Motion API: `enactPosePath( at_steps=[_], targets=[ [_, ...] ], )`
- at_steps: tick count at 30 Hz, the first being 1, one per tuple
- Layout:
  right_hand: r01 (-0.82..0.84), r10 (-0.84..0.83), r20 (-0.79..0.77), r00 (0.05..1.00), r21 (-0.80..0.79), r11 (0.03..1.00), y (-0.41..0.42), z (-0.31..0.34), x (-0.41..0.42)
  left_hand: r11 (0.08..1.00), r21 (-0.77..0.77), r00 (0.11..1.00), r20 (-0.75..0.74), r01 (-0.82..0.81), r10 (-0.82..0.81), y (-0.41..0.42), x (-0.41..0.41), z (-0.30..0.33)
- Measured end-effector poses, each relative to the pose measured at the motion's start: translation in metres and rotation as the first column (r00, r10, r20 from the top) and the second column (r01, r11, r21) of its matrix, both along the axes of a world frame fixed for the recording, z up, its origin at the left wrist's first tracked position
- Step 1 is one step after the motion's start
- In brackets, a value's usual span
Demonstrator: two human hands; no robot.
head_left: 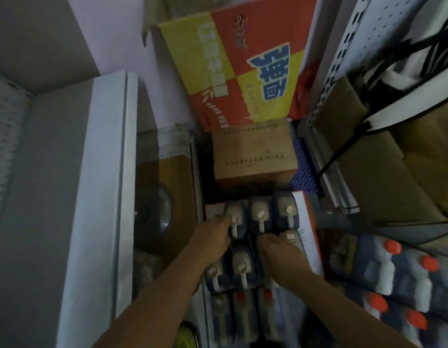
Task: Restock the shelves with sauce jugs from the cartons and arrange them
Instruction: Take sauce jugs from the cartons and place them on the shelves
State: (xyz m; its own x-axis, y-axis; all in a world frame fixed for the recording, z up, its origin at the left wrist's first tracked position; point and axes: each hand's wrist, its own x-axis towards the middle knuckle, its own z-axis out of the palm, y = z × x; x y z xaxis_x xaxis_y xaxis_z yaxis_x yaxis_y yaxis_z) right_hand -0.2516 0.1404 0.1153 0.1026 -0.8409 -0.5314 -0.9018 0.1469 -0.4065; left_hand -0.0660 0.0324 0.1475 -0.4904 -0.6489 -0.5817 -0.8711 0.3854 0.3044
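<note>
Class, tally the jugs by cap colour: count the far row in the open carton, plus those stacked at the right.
Pale-capped jugs, far row: 3
Orange-capped jugs, at right: 4
Total: 7

matt brown cardboard box [254, 151]; behind it a glossy printed carton [240, 69]. in front of the box, smooth plastic jugs [259, 217]; right of it, perforated painted-metal shelf upright [348, 54].

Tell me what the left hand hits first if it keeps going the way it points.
Most likely the top-left jug in the open carton: the left hand points up the frame with fingertips already at its cap. Blur hides whether they touch.
</note>
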Motion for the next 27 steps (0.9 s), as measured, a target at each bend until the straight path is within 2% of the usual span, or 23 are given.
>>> enactPosePath(
  at_steps=[5, 10, 14, 17, 22, 24, 27],
  targets=[
    [0.076, -0.075, 0.021, 0.997, -0.066, 0.995, -0.039, -0.052, 0.025, 0.999, 0.021, 0.999, 0.016, 0.038, -0.039, -0.024, 0.009, -0.077],
    [0.115, -0.114, 0.030, 0.993, -0.021, 0.993, -0.065, -0.087, 0.035, 0.998, 0.011, 0.998, 0.013, 0.065, -0.065, -0.055, 0.010, -0.121],
    [0.246, -0.250, 0.081, 0.965, 0.055, 0.968, -0.063, -0.111, 0.050, 0.973, 0.034, 0.974, -0.012, 0.227, -0.227, -0.077, 0.004, -0.141],
    [0.326, -0.331, 0.108, 0.937, 0.063, 0.943, -0.057, -0.129, 0.061, 0.926, 0.002, 0.924, 0.065, 0.378, -0.378, -0.093, 0.000, -0.159],
    [0.371, -0.371, 0.075, 0.926, 0.014, 0.929, -0.058, -0.150, 0.075, 0.888, -0.040, 0.888, 0.050, 0.459, -0.457, -0.097, 0.004, -0.176],
    [0.373, -0.365, 0.157, 0.918, -0.027, 0.927, -0.060, -0.157, 0.079, 0.896, -0.097, 0.900, 0.078, 0.434, -0.428, -0.102, 0.003, -0.170],
    [0.376, -0.340, 0.366, 0.866, -0.029, 0.926, -0.069, -0.168, 0.076, 0.914, -0.123, 0.921, 0.103, 0.386, -0.375, -0.108, 0.021, -0.165]
  ],
)
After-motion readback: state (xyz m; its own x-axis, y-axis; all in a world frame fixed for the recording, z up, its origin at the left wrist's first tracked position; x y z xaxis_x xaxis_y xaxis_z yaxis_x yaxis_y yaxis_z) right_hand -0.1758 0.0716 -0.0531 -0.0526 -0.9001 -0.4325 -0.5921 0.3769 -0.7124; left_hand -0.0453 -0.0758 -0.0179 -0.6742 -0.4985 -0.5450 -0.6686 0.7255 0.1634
